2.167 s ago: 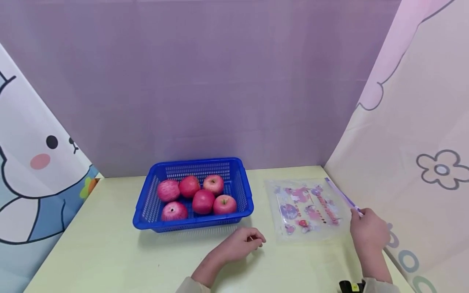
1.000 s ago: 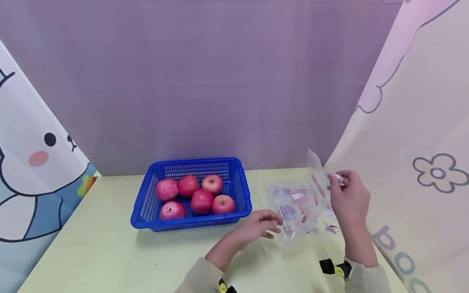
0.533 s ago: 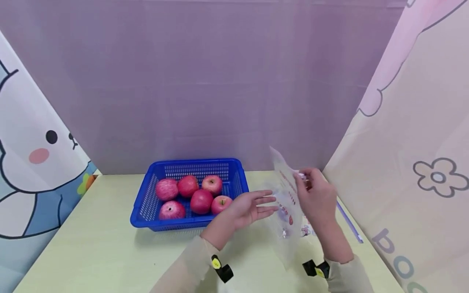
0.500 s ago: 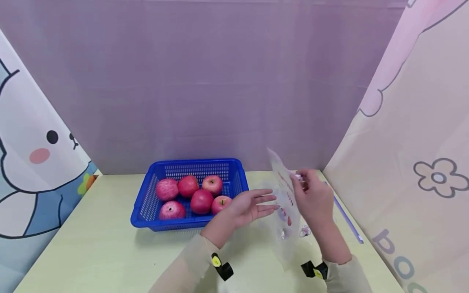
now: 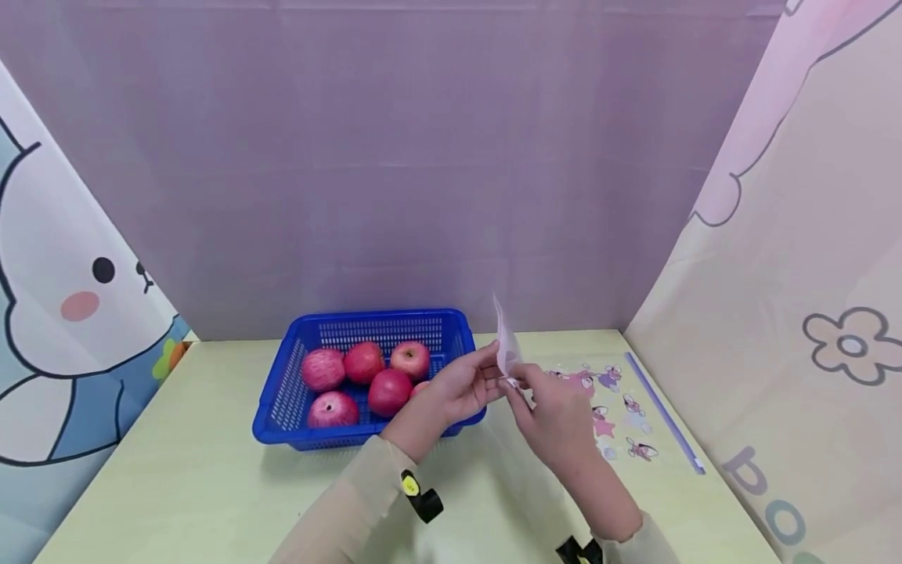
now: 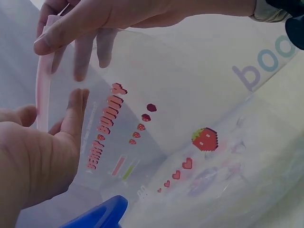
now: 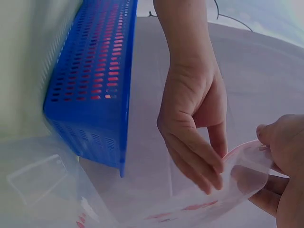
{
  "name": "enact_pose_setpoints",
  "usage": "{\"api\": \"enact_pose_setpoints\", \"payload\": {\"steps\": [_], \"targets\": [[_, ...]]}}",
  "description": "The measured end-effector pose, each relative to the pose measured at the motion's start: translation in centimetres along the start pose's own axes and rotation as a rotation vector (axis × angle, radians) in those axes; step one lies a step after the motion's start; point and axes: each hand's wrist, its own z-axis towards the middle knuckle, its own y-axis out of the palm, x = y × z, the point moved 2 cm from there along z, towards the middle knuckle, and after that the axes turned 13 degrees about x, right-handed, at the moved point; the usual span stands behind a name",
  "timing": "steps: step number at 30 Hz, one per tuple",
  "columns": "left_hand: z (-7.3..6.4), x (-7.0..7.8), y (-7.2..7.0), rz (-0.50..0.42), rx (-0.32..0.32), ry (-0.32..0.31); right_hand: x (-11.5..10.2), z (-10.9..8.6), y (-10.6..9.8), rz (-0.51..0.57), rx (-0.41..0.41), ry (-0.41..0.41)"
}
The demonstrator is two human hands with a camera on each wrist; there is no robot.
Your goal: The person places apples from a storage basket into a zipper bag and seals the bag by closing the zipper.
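Note:
My right hand (image 5: 557, 411) pinches the pink top edge of a clear printed plastic zip bag (image 5: 504, 345), which stands up off the table. Its thumb and fingers lie on opposite sides of that edge. The bag's strawberry (image 6: 205, 139) and heart prints show in the left wrist view. Close by, my left hand (image 5: 458, 388) has its fingers extended at the same edge, thumb apart from them. In the right wrist view the left hand (image 7: 192, 109) reaches down to the rim of the bag. The lower part of the bag is hard to make out in the head view.
Directly left of the hands stands a blue plastic basket (image 5: 278, 407) holding several red apples (image 5: 390, 392), one partly hidden behind my left wrist. Another printed bag (image 5: 637, 423) with a purple zip strip (image 5: 662, 411) lies flat at the right. Cloth walls (image 5: 395, 172) enclose the table.
My right hand has lifted one bag off the other and carried it left to my left hand. The left hand has risen from the table to meet it, beside the basket.

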Motion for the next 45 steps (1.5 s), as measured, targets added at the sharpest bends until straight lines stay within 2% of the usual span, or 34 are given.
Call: {"api": "enact_pose_setpoints", "payload": {"steps": [6,11,16,20,22,23,25,28,31,34,38,42,45], "targets": [[-0.1,-0.2,-0.2,-0.008,0.031,-0.008,-0.2,-0.8,-0.1,0.048,-0.011,0.03],[-0.1,-0.7,0.1,-0.074,-0.014,-0.043,-0.2,-1.1,-0.4,0.071,0.035,0.07],[-0.2,-0.9,0.3,-0.11,-0.036,-0.05,0.1,-1.4,-0.4,0.153,0.065,0.13],[-0.2,-0.9,0.6,-0.08,-0.031,-0.006,0.3,-1.5,-0.5,0.209,0.068,0.152],[-0.2,-0.8,0.7,-0.021,-0.005,0.042,0.4,-1.6,-0.5,0.228,0.051,0.182],[-0.2,-0.8,0.7,0.014,0.014,0.065,0.5,-1.6,-0.6,0.245,0.037,0.215],[-0.2,-0.8,0.7,0.1,0.06,0.111,0.6,-1.5,-0.7,0.277,-0.008,0.337],[-0.3,-0.9,0.6,0.215,0.12,0.156,1.1,-1.1,-0.8,0.308,-0.096,0.583],[-0.4,-0.9,0.4,0.283,0.159,0.169,2.0,-0.4,-0.8,0.351,-0.229,0.814],[-0.5,-0.9,0.1,0.333,0.19,0.176,2.8,0.4,-0.7,0.428,-0.372,0.962],[-0.5,-0.9,-0.2,0.387,0.228,0.201,3.8,1.1,-0.4,0.469,-0.457,1.025],[-0.6,-0.8,-0.4,0.468,0.274,0.233,4.6,1.3,0.3,0.4,-0.478,1.002],[-0.7,-0.8,-0.6,0.548,0.299,0.253,4.9,1.6,1.2,0.317,-0.503,0.956]]}}
